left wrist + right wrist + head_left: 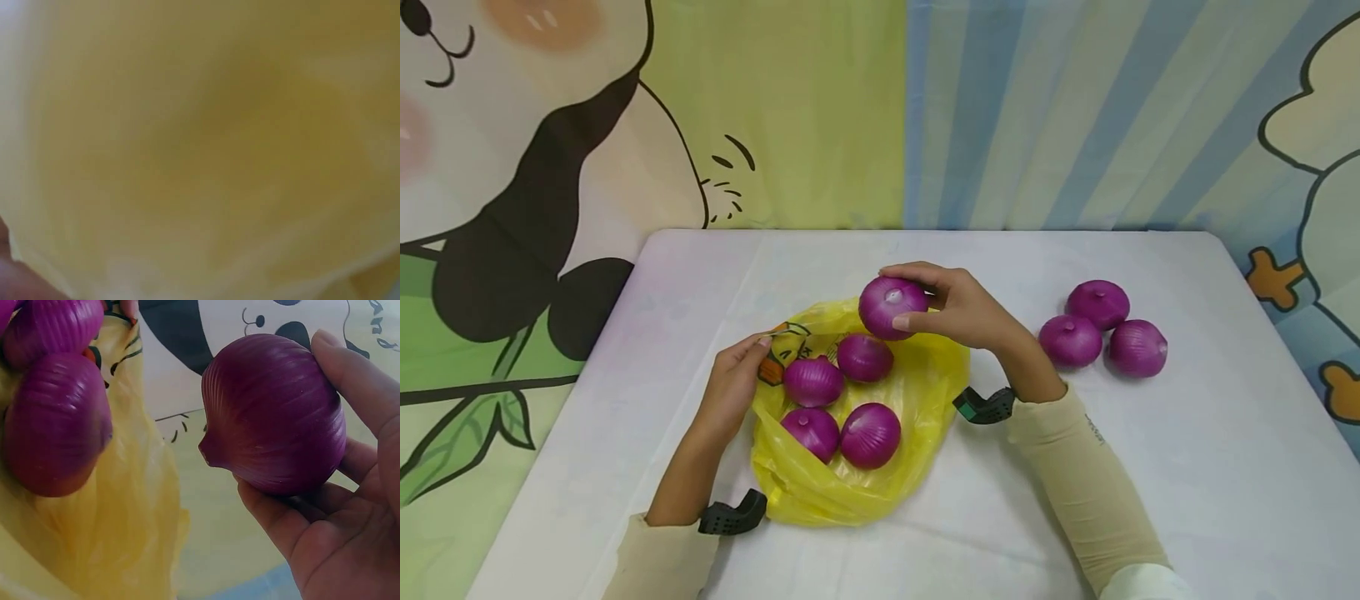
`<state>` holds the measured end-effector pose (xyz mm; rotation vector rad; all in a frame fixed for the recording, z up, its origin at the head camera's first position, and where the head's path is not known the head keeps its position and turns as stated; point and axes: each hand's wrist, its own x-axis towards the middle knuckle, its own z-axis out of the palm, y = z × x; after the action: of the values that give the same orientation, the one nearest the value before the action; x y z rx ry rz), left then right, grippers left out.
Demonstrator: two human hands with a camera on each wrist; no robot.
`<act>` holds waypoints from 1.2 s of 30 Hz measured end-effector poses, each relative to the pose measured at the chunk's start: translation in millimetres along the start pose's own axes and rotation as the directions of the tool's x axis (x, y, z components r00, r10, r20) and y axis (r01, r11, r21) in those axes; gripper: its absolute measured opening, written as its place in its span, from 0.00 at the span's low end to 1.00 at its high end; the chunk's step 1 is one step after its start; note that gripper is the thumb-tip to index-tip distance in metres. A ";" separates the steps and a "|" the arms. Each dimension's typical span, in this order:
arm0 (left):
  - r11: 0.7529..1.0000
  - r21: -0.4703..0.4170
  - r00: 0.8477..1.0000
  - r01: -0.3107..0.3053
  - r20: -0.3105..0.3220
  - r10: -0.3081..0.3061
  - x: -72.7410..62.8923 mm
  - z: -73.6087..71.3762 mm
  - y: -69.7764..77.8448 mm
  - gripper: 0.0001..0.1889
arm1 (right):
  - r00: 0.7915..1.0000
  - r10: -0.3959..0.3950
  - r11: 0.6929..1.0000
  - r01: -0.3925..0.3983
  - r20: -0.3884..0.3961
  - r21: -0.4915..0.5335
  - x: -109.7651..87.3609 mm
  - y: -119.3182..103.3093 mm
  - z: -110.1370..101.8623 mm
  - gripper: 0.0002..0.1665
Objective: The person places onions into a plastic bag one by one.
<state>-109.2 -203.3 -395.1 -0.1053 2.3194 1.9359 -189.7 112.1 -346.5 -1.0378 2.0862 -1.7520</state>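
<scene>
Right hand [961, 308], fingers curved wide, grips a purple onion [887, 305] near the far rim of a yellow bag [927, 387]; left hand [730, 387], thumb to fingers, pinches the bag's left rim. Four onions [870, 436] lie inside the bag; three more onions [1138, 348] cluster to its right on a white table [1225, 483]; printed backdrop [805, 125] stands beyond.

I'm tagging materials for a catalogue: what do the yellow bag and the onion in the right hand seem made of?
Yellow bag: probably thin plastic film, slightly glossy; it wrinkles and catches highlights. Onion in the right hand: satiny purple surface, fine lines toward a pointed tip; real skin or moulded imitation, I can't tell.
</scene>
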 end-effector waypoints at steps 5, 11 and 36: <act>0.999 0.029 1.000 0.014 -0.008 -0.014 -0.8 0.3 0.0 0.25 | 1.000 -0.007 1.000 0.007 0.019 -0.004 5.3 2.9 11.1 0.32; 1.000 0.012 1.000 0.010 -0.006 -0.010 -0.2 1.2 0.2 0.25 | 0.999 0.006 1.000 -0.006 0.050 0.017 8.5 6.1 21.7 0.33; 1.000 0.011 1.000 0.005 -0.013 -0.004 0.8 2.2 -0.7 0.24 | 0.988 0.024 0.998 -0.032 0.153 0.050 20.0 20.5 46.0 0.35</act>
<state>-109.8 -201.3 -396.2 -0.1221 2.3349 1.9262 -185.0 64.7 -372.3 -1.0854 1.9436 -1.6492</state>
